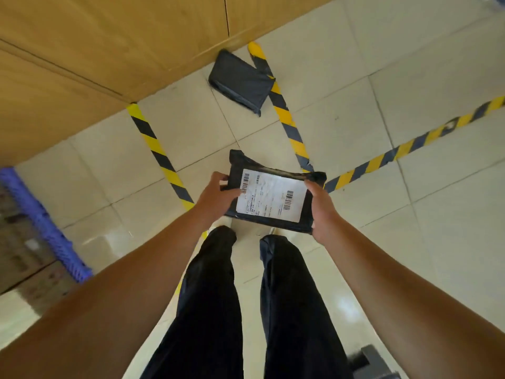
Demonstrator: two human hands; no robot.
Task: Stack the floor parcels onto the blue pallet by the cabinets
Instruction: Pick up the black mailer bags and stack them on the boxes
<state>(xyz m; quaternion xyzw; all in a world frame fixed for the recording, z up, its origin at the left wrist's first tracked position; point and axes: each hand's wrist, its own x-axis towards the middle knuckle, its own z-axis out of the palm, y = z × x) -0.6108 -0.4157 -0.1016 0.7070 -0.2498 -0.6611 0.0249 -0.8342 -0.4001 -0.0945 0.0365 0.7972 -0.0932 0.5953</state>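
Now the left hand [218, 194] and the right hand [322, 209] each grasp one end of a black parcel [270, 198], held above the floor [410, 242]. Another black parcel [240, 80] lies on the floor against the wooden cabinets [95, 50], and the blue pallet [41, 220] is at the far left.

Both hands hold a black parcel [270, 198] above the tiled floor [410, 242], white label [272, 196] up. The left hand [218, 196] grips its left edge, the right hand [321, 212] its right edge. A second black parcel [240, 80] lies on the floor beside the wooden cabinets [95, 56], overlapping yellow-black tape [284, 110]. The blue pallet [43, 225] shows at the left edge.
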